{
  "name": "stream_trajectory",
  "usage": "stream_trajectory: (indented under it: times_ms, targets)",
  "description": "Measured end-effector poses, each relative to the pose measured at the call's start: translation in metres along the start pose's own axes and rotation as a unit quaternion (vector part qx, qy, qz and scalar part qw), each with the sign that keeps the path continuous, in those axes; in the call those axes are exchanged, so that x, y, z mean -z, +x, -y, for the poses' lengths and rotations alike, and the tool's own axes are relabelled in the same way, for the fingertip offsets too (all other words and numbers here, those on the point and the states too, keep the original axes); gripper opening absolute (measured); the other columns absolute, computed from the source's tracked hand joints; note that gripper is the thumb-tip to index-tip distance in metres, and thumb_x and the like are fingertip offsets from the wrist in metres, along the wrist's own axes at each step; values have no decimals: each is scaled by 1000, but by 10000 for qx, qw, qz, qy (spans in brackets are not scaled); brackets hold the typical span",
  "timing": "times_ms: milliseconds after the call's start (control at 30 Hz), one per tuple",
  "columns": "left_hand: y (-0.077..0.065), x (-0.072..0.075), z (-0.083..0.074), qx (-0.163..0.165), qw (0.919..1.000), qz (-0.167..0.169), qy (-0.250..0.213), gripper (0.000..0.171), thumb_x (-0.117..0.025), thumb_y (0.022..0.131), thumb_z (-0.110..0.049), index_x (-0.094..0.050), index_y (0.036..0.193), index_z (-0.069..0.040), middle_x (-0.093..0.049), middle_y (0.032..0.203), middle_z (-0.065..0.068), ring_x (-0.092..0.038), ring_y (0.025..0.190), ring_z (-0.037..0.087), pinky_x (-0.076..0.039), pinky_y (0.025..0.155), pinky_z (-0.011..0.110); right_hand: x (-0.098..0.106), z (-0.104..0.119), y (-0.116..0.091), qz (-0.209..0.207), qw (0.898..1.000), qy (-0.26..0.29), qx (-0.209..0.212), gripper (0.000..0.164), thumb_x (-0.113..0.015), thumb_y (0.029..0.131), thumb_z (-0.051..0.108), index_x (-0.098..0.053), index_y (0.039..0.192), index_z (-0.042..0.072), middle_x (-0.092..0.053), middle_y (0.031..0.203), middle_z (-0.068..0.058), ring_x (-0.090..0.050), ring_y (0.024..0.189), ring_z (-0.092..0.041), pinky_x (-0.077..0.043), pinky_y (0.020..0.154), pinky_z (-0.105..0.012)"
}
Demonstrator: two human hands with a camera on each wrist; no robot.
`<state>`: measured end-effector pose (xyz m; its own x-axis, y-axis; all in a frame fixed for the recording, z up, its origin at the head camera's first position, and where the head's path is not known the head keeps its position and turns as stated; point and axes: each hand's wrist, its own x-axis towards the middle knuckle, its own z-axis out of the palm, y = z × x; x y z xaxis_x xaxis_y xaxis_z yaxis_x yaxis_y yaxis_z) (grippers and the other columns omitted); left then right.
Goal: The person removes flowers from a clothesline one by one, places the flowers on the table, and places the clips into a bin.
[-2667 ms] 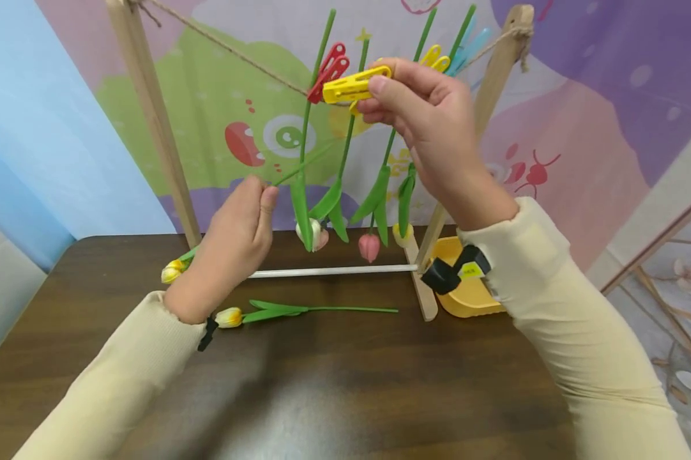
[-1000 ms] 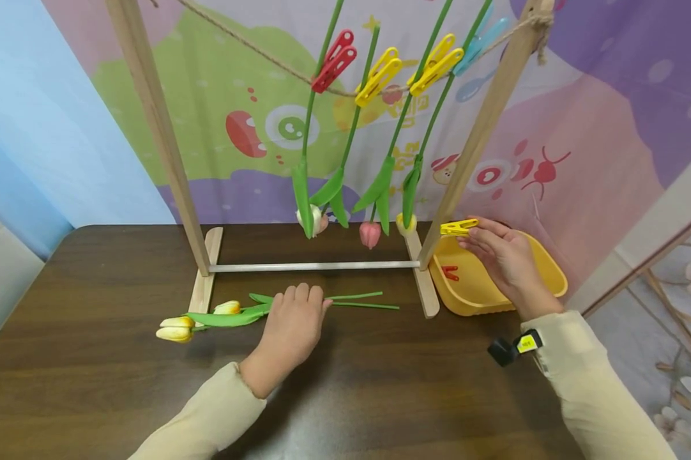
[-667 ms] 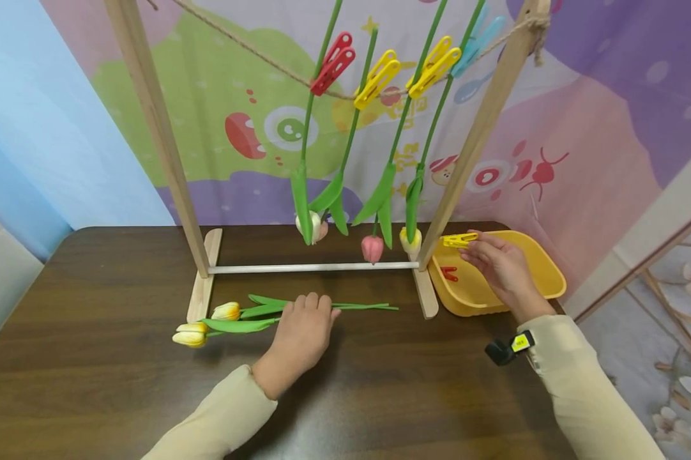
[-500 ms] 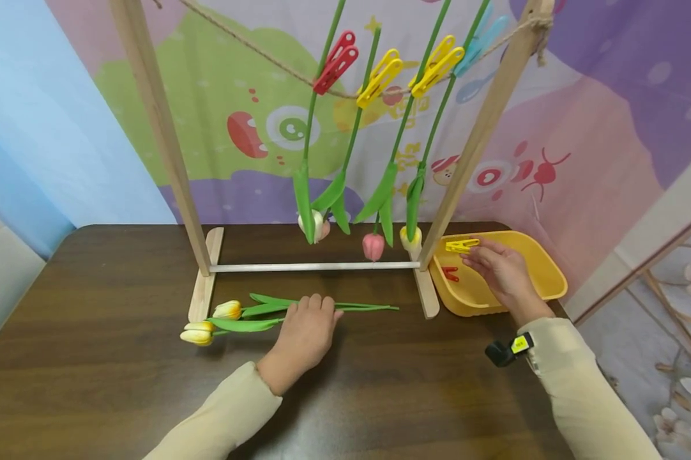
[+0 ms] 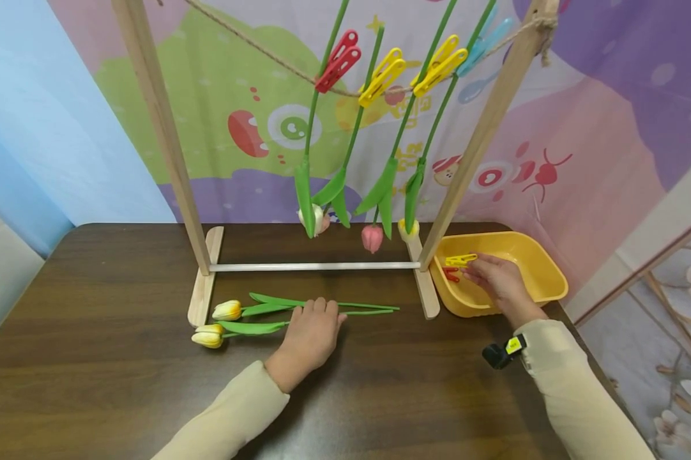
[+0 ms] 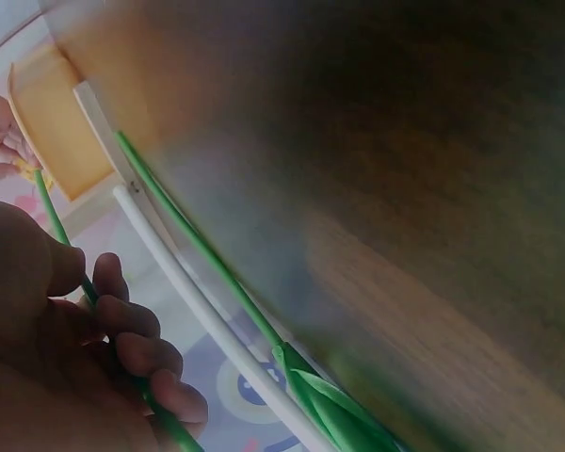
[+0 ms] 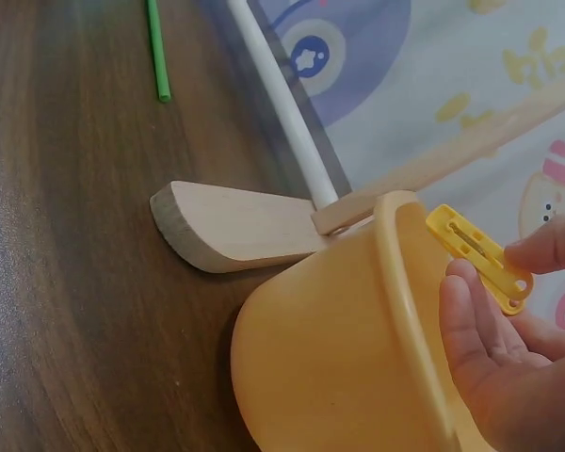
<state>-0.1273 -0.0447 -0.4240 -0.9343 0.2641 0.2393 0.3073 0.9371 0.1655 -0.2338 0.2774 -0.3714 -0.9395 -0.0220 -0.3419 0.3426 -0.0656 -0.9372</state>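
Meanwhile, the left hand grips a yellow, green-stemmed tulip, the right hand a yellow plastic clothespin, best kept off the rounded yellow basin wall.

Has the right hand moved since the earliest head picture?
Yes: the right hand went down and rightward, from up by the rope to the tray right of the wooden post.

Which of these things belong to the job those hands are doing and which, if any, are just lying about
Likely part of the job:
front yellow tulip, gripped by the left hand
rear yellow tulip
yellow clothespin, pinched in the right hand
yellow tray with red clothespin
wooden frame, rope, hung tulips, their pegs

Probably just background:
patterned backdrop
floral-printed surface
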Motion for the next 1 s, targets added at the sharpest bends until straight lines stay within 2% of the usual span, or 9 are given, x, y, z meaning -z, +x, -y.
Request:
stream_trajectory:
  times_ms: [300, 600, 800, 1000]
  targets:
    - [3, 0, -1, 101, 9999, 114, -57, 29, -47, 98, -31, -50, 81, -7, -51, 75, 8, -49, 68, 24, -35, 57, 33, -1, -3, 5, -89, 9999, -20, -99, 63, -47, 92, 1, -14, 145, -9, -64, 75, 9, -65, 71, -2, -53, 72, -17]
    - [3, -1, -2, 107, 9998, 106, -118, 30, -47, 97, -30, -49, 80, -6, -50, 74, 8, -49, 68, 25, -35, 58, 33, 1, -6, 5, -60, 9996, -166, -214, 64, -47, 92, 2, -13, 145, -9, -64, 77, 9, -66, 73, -2, -52, 80, -21]
    - [3, -2, -2, 130, 9997, 146, -132, 29, -48, 97, -30, -49, 80, -6, -50, 74, 8, -48, 68, 25, -35, 58, 33, 2, -9, 8, -75, 9995, -245, -202, 62, -48, 92, 2, -16, 144, -10, -63, 77, 9, -66, 73, -2, -53, 75, -19]
    - [3, -3, -1, 101, 9998, 146, -112, 29, -48, 97, -30, -51, 82, -5, -51, 75, 9, -50, 71, 26, -37, 60, 35, 2, -12, 10, -41, 9982, -578, -129, 59, -48, 93, 3, -20, 142, -13, -62, 76, 10, -65, 72, -1, -53, 73, -18]
